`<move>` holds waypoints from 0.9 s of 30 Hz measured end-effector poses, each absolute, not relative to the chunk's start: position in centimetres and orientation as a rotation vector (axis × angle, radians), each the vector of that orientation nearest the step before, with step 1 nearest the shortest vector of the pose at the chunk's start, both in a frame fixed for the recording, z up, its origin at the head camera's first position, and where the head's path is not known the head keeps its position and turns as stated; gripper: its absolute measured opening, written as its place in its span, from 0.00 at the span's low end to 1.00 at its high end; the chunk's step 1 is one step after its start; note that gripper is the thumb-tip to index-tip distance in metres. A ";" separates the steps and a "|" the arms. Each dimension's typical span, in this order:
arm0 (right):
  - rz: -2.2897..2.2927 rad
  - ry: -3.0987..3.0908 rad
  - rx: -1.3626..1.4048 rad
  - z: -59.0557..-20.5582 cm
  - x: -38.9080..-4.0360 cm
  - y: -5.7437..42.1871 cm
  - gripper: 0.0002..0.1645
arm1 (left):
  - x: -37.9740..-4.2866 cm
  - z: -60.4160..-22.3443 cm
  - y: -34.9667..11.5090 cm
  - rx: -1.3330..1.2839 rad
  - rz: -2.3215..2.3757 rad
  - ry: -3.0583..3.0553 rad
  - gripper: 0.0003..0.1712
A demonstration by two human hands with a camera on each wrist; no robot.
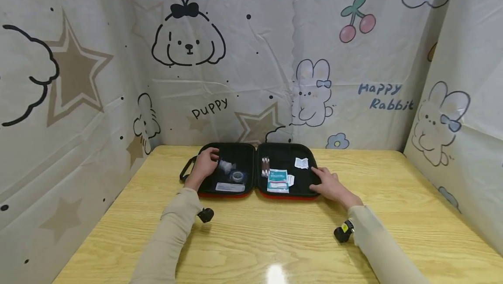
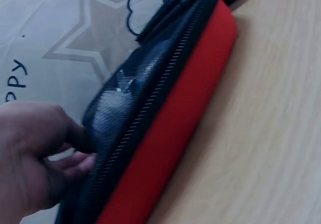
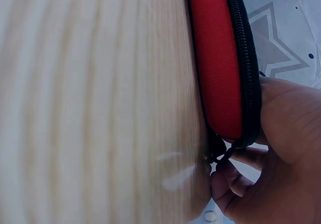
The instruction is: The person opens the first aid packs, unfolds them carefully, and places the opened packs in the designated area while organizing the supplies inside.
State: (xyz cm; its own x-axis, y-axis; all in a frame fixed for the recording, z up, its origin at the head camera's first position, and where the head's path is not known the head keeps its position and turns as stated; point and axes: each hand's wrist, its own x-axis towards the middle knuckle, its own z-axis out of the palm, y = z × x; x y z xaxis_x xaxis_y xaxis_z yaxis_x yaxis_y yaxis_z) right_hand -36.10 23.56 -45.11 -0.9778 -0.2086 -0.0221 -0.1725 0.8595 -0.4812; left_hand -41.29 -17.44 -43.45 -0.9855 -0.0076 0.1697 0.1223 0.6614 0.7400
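A zip case (image 1: 232,195) with a red shell and black lining lies spread flat, both halves facing up. My left hand (image 1: 205,163) reaches over its left half, fingers bent at the mesh; their tips are hidden behind the zipped rim in the left wrist view, so I cannot tell whether they pinch anything. Beneath the mesh are a round roll (image 1: 237,176), a clear wrapped white bundle (image 1: 225,166) and a flat pale packet (image 1: 230,187). At the right half's outer edge, my right hand (image 1: 330,184) grips the rim, thumb on top, fingers curled near the zipper pull (image 3: 224,156).
The right half holds brown-and-white swab sticks (image 1: 265,166), teal-and-white sachets (image 1: 278,181) and a small white packet (image 1: 301,162). A black carry handle (image 1: 184,171) sticks out on the left. A printed curtain (image 1: 259,57) hangs right behind the wooden table (image 1: 251,236).
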 end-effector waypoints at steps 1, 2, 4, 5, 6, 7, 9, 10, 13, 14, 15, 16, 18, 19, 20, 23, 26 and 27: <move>-0.757 2.960 -0.304 -45.1 -36.1 23.6 0.43 | -41.3 -43.2 -17.7 -0.111 -1.219 -2.747 0.29; -0.757 2.962 -0.309 -45.1 -36.2 23.6 0.43 | -41.2 -43.0 -17.9 -0.124 -1.212 -2.779 0.28; -0.766 2.960 -0.307 -45.1 -36.2 23.6 0.43 | -41.3 -42.8 -18.3 -0.155 -1.195 -2.836 0.27; -0.766 2.962 -0.312 -45.1 -36.2 23.6 0.43 | -41.3 -42.7 -18.4 -0.172 -1.191 -2.860 0.27; -0.766 2.965 -0.314 -45.1 -36.2 23.7 0.43 | -41.4 -42.7 -18.5 -0.187 -1.196 -2.873 0.27; -0.767 2.966 -0.314 -45.1 -36.2 23.7 0.43 | -41.4 -42.8 -18.6 -0.192 -1.207 -2.880 0.27; -0.768 2.973 -0.320 -45.2 -36.1 23.7 0.43 | -41.4 -43.2 -18.7 -0.201 -1.229 -2.864 0.28; -0.766 2.976 -0.326 -45.1 -36.0 23.7 0.43 | -41.4 -43.4 -18.7 -0.197 -1.249 -2.845 0.28; -0.766 2.978 -0.335 -45.2 -35.9 23.6 0.43 | -41.2 -44.0 -18.8 -0.186 -1.258 -2.763 0.30; -0.767 2.976 -0.335 -45.2 -35.9 23.6 0.43 | -41.2 -44.1 -18.8 -0.175 -1.246 -2.730 0.29; -0.768 2.972 -0.334 -45.2 -35.9 23.6 0.43 | -41.1 -44.2 -18.8 -0.143 -1.240 -2.707 0.27; -0.765 2.970 -0.334 -45.2 -35.9 23.6 0.43 | -41.0 -44.1 -18.8 -0.112 -1.216 -2.692 0.25; -0.769 2.967 -0.332 -45.2 -35.9 23.6 0.43 | -40.8 -43.9 -18.7 -0.059 -1.191 -2.691 0.21; -0.770 2.967 -0.328 -45.2 -35.9 23.6 0.43 | -40.6 -43.7 -18.6 -0.027 -1.177 -2.706 0.20; -0.774 2.966 -0.323 -45.2 -35.9 23.6 0.43 | -40.5 -43.5 -18.6 -0.001 -1.177 -2.733 0.19; -0.777 2.969 -0.314 -45.2 -36.0 23.7 0.43 | -40.3 -43.0 -18.2 0.012 -1.221 -2.822 0.23; -0.775 2.969 -0.312 -45.2 -36.0 23.7 0.43 | -40.2 -42.9 -17.8 0.026 -1.399 -2.848 0.26; -0.772 2.969 -0.316 -45.3 -36.0 23.7 0.43 | -40.2 -42.9 -17.7 0.040 -1.474 -2.845 0.27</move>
